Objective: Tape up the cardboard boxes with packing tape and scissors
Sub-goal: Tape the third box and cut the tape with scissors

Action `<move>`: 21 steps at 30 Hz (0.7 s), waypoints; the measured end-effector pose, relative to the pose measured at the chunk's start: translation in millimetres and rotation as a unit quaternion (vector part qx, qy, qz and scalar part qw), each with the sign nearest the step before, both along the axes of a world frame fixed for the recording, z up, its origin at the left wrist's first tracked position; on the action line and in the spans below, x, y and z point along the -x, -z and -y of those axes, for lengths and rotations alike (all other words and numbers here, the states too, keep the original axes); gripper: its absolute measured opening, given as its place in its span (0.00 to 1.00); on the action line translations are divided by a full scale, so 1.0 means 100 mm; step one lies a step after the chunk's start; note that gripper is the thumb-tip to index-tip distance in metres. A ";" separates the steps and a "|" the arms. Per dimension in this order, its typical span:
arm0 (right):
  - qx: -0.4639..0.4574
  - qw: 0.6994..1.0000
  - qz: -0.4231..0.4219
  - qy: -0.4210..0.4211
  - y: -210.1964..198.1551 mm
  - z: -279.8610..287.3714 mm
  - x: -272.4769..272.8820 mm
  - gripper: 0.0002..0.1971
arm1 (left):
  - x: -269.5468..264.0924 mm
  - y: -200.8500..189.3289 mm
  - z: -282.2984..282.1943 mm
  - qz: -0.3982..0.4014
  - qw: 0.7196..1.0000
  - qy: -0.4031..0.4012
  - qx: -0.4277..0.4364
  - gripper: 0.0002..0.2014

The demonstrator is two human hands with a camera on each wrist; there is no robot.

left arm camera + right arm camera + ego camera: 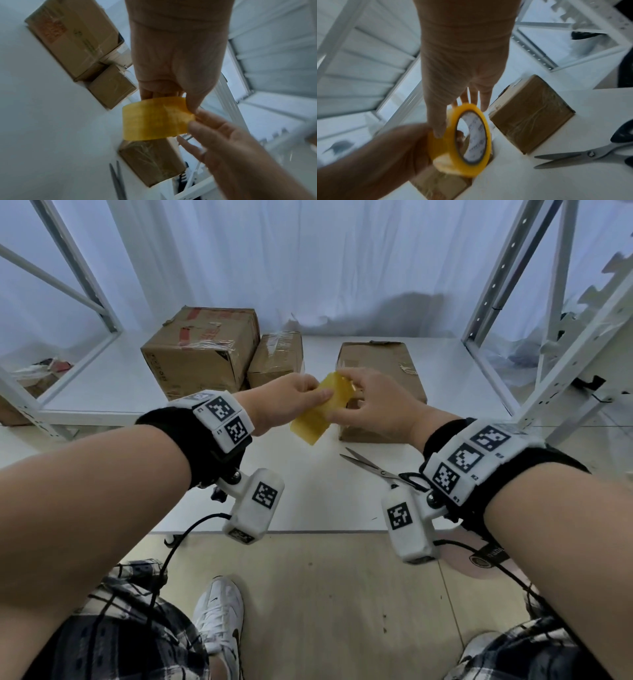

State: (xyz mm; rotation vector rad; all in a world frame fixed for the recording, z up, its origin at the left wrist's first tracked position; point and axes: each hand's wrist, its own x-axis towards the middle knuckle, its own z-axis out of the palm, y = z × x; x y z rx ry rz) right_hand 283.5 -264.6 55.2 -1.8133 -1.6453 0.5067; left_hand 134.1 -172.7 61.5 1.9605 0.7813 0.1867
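Note:
A yellow roll of packing tape [323, 409] is held in the air between both hands, above the white table [308, 494]. My left hand [308, 395] grips the roll [154, 119] from the left. My right hand [349, 402] pinches the roll [471, 140] at its rim, thumb on the outer face. Three cardboard boxes stand behind: a large one [202, 350], a small one [277, 361], and a flat one [380, 368] just beyond my right hand. The scissors [376, 470] lie on the table with blades parted, near my right wrist; their blades [565, 158] point left.
White metal shelf frames stand at the left [89, 289] and right [513, 302] of the table. A white curtain [308, 261] hangs behind. The table's front edge [308, 531] runs above my legs and a white shoe [219, 618].

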 end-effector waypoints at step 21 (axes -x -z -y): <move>0.014 0.996 -0.085 -0.001 0.03 -0.03 -0.03 0.32 | -0.10 -0.03 0.11 0.020 0.996 -0.084 -0.012 0.13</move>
